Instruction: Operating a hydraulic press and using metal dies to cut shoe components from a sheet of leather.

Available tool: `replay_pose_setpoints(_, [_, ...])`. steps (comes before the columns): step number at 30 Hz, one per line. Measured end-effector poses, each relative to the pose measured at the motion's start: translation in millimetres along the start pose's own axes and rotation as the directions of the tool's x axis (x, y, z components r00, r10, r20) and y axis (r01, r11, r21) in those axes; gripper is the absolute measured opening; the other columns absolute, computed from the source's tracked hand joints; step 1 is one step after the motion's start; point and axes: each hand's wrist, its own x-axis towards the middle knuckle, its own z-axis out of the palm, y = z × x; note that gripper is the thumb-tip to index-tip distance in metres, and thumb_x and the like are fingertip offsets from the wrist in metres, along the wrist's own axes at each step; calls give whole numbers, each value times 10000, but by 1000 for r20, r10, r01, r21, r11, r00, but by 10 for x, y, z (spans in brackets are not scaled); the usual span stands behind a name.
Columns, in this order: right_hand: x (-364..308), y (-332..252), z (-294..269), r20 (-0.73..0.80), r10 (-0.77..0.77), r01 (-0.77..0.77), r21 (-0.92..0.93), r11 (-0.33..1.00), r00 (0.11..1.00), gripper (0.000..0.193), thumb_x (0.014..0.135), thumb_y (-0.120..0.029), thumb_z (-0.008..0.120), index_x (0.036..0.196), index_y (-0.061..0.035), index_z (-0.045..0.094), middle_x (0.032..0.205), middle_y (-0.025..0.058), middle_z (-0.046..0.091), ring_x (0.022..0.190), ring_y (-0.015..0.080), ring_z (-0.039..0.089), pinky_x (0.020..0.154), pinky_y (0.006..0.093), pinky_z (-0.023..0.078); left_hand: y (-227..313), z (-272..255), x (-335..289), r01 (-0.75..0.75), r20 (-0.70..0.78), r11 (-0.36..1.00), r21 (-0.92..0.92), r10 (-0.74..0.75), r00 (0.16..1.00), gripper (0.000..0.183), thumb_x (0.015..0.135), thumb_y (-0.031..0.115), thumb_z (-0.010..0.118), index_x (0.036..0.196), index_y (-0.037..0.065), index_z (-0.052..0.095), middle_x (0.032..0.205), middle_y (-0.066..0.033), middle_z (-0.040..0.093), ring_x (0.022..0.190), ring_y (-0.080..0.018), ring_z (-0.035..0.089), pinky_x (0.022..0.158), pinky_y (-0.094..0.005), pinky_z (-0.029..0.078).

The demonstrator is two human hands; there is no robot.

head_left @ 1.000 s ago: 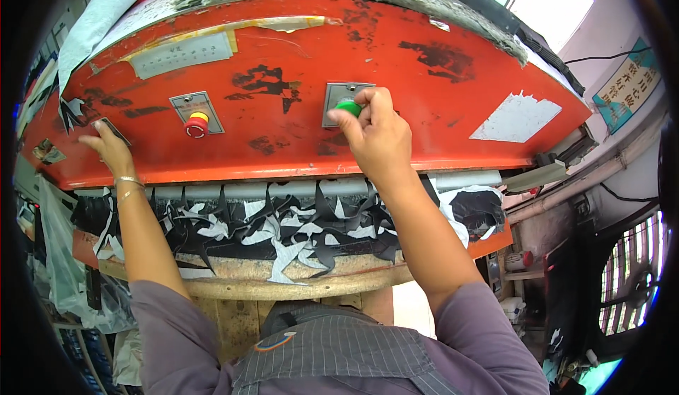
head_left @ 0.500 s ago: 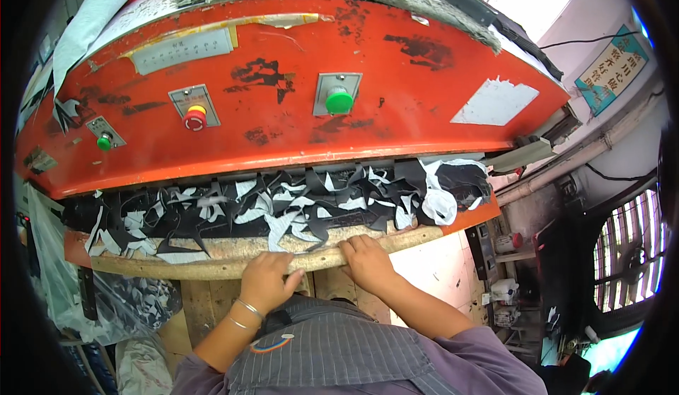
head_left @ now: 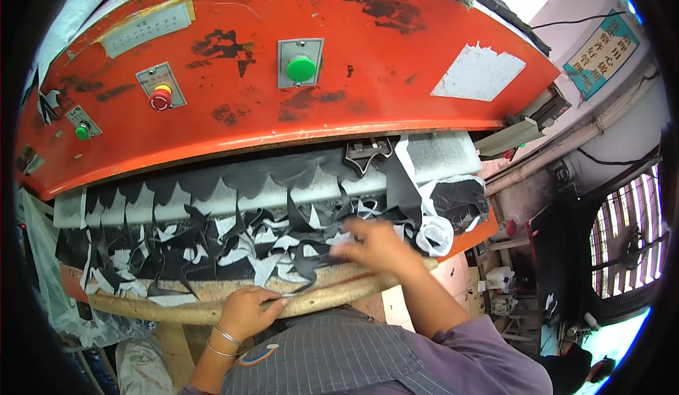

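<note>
Scraps (head_left: 262,269) lie beneath and left of the right grip (head_left: 380,248); its fingers are parted but blurred, and any hold cannot be determined. Left grip (head_left: 249,311), thumb apart from fingers, rests on the near rail (head_left: 163,312).

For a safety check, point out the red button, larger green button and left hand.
Red button (head_left: 160,99), head view: its round cap.
Larger green button (head_left: 301,69), head view: its cap.
Left hand (head_left: 247,314), head view: its back.

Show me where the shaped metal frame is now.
In the head view, the metal frame sits right of centre, just below the lower edge of the red panel, beyond the right hand.
</note>
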Motion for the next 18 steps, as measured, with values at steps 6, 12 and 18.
replay_pose_setpoints(6, [1070,215,-339,-355,478,-582,-304,754,804,941,720,-731,597,1285,9,465,1416,346,307,1283,460,353,998,543,374,455,-23,870,-191,-27,960,-204,190,981,215,847,218,665,954,34,699,850,-132,681,764,-254,644,683,-323,501])
replay_pose_setpoints(12, [1120,564,-431,-346,357,-403,-68,913,868,718,646,-454,707,1168,22,579,1328,297,393,1247,423,374,1026,464,359,775,91,1648,-193,9,929,-317,207,978,253,883,222,643,1064,48,668,1020,-125,659,841,-212,635,756,-316,506])
replay_pose_setpoints(18, [158,405,-414,-226,37,20,246,969,973,651,676,-371,737,1182,11,587,1339,288,355,1253,424,379,1066,459,298,825,533,1803,74,121,320,-945,132,984,763,921,290,635,1487,22,198,1407,-149,398,1283,-221,413,1073,-353,336])
